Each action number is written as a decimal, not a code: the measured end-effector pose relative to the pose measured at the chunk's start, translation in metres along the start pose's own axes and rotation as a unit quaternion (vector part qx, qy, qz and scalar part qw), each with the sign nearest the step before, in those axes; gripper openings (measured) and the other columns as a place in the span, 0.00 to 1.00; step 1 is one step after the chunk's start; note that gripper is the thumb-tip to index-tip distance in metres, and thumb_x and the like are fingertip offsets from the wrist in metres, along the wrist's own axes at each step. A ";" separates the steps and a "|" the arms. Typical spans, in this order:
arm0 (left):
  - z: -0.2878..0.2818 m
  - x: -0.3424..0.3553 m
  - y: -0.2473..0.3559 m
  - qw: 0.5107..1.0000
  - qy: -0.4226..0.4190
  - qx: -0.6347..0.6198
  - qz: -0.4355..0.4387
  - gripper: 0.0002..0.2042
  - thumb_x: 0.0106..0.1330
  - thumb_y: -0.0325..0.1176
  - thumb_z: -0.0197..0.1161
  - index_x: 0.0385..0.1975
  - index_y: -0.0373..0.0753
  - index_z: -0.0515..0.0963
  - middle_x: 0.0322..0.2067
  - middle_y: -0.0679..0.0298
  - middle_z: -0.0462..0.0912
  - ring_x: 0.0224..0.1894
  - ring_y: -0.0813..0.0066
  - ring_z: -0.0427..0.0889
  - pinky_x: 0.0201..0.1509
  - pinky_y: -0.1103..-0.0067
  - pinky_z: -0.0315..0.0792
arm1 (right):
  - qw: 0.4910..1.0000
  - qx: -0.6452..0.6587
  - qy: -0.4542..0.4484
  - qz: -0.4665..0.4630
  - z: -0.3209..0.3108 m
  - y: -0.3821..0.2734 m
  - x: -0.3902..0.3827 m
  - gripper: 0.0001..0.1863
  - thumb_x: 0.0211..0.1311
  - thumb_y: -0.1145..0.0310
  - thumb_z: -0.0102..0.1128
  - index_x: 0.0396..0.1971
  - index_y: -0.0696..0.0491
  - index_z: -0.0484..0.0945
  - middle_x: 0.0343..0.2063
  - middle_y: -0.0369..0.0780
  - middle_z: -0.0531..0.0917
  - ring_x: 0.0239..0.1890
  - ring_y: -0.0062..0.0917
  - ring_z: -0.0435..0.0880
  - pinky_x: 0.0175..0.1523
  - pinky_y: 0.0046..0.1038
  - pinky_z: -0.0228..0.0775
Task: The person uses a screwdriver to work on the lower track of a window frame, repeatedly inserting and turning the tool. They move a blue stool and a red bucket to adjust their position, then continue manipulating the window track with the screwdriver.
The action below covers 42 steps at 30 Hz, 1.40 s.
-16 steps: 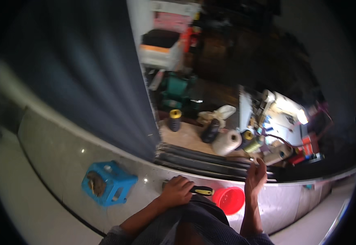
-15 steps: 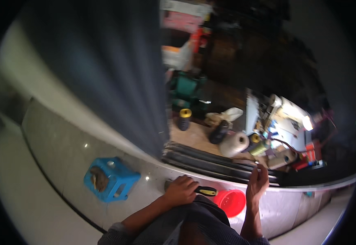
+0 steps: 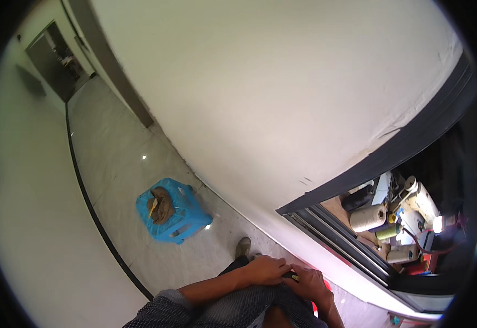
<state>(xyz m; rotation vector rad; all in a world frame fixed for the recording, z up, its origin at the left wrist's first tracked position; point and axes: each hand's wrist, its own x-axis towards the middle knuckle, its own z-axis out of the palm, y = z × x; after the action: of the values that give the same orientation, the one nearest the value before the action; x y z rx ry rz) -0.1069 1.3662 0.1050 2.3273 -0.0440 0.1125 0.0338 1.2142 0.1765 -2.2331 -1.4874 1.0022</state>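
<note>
Close in front of my body, my left hand (image 3: 269,271) is closed around a tool with a black-and-yellow handle (image 3: 294,277). Only the handle's end shows between the hands; the rest is covered by my fingers. My right hand (image 3: 309,283) meets the left one, its fingers bent around that end of the handle. Behind my right wrist, a sliver of a red bucket (image 3: 327,285) shows.
On the floor to the left stands a blue plastic stool (image 3: 192,213) with a crumpled brown cloth (image 3: 165,206) on it. A white wall (image 3: 282,104) rises ahead. Through the black-framed window opening at right are thread cones (image 3: 368,217) and a lit sewing machine (image 3: 421,199).
My view has swung left, from the window to the wall and corridor. My right hand has come from the window sill to the tool's handle beside my left hand.
</note>
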 end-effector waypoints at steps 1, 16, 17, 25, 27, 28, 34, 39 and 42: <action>0.007 -0.010 -0.007 1.000 0.000 -0.001 -0.027 0.20 0.61 0.48 0.65 0.44 0.41 0.78 0.32 0.59 0.81 0.31 0.55 0.83 0.31 0.62 0.77 | 1.000 -0.001 -0.024 -0.004 -0.001 -0.002 0.003 0.24 0.61 0.49 0.66 0.49 0.50 0.82 0.33 0.48 0.87 0.37 0.46 0.87 0.44 0.45 0.78; 0.011 -0.279 -0.192 0.806 0.242 0.094 -0.533 0.17 0.66 0.48 0.60 0.26 0.41 0.81 0.30 0.50 0.84 0.35 0.46 0.84 0.39 0.54 0.76 | 0.995 -0.021 -0.030 0.097 0.047 -0.034 0.052 0.20 0.61 0.48 0.63 0.35 0.51 0.84 0.28 0.47 0.86 0.35 0.47 0.86 0.41 0.46 0.75; 0.011 -0.300 -0.220 0.771 0.236 0.096 -0.584 0.15 0.65 0.46 0.61 0.29 0.40 0.82 0.33 0.49 0.85 0.38 0.47 0.84 0.42 0.56 0.77 | 0.993 -0.031 -0.052 0.098 0.058 -0.040 0.058 0.21 0.62 0.47 0.62 0.36 0.51 0.83 0.29 0.47 0.86 0.36 0.47 0.86 0.41 0.47 0.75; -0.059 -0.352 -0.354 0.645 0.340 0.066 -0.681 0.37 0.59 0.46 0.69 0.66 0.36 0.67 0.57 0.42 0.75 0.58 0.44 0.75 0.58 0.56 0.72 | 0.948 -0.066 -0.277 0.142 0.147 -0.109 0.108 0.28 0.64 0.40 0.57 0.48 0.50 0.83 0.36 0.49 0.87 0.41 0.47 0.86 0.47 0.47 0.77; -0.062 -0.358 -0.379 0.690 0.333 0.107 -0.634 0.43 0.57 0.48 0.71 0.71 0.39 0.59 0.58 0.40 0.71 0.59 0.41 0.72 0.61 0.55 0.70 | 0.962 -0.042 -0.243 0.119 0.173 -0.112 0.110 0.25 0.65 0.44 0.58 0.44 0.53 0.82 0.35 0.51 0.86 0.40 0.48 0.86 0.45 0.47 0.77; -0.062 -0.358 -0.389 0.689 0.288 0.088 -0.659 0.44 0.57 0.47 0.71 0.72 0.39 0.58 0.58 0.41 0.71 0.59 0.41 0.72 0.62 0.54 0.69 | 0.968 -0.029 -0.226 0.108 0.185 -0.111 0.110 0.24 0.66 0.46 0.59 0.42 0.54 0.82 0.35 0.52 0.86 0.40 0.49 0.85 0.44 0.47 0.77; -0.057 -0.349 -0.432 0.706 0.164 0.072 -0.685 0.42 0.57 0.47 0.70 0.70 0.40 0.58 0.60 0.40 0.69 0.57 0.39 0.73 0.61 0.54 0.70 | 0.951 -0.067 -0.260 0.152 0.183 -0.130 0.151 0.26 0.66 0.43 0.55 0.48 0.49 0.83 0.39 0.48 0.87 0.43 0.46 0.86 0.49 0.45 0.77; -0.051 -0.369 -0.443 0.748 0.232 0.001 -0.621 0.32 0.58 0.41 0.67 0.62 0.37 0.68 0.50 0.42 0.78 0.49 0.41 0.78 0.55 0.58 0.74 | 0.958 -0.061 -0.218 0.177 0.171 -0.148 0.189 0.27 0.64 0.42 0.57 0.45 0.53 0.83 0.36 0.51 0.87 0.42 0.48 0.86 0.48 0.46 0.77; -0.063 -0.356 -0.410 0.729 0.407 -0.188 -0.517 0.27 0.58 0.35 0.65 0.58 0.34 0.72 0.45 0.49 0.82 0.46 0.51 0.82 0.53 0.63 0.76 | 0.965 0.023 -0.169 0.202 0.187 -0.143 0.211 0.25 0.63 0.44 0.59 0.40 0.54 0.82 0.34 0.52 0.86 0.42 0.49 0.86 0.47 0.47 0.77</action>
<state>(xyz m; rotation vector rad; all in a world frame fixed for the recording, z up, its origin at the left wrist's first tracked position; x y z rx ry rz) -0.4381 1.6928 -0.1823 1.4237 1.4918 0.4824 -0.1441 1.4372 0.0406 -2.4798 -1.1210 1.5907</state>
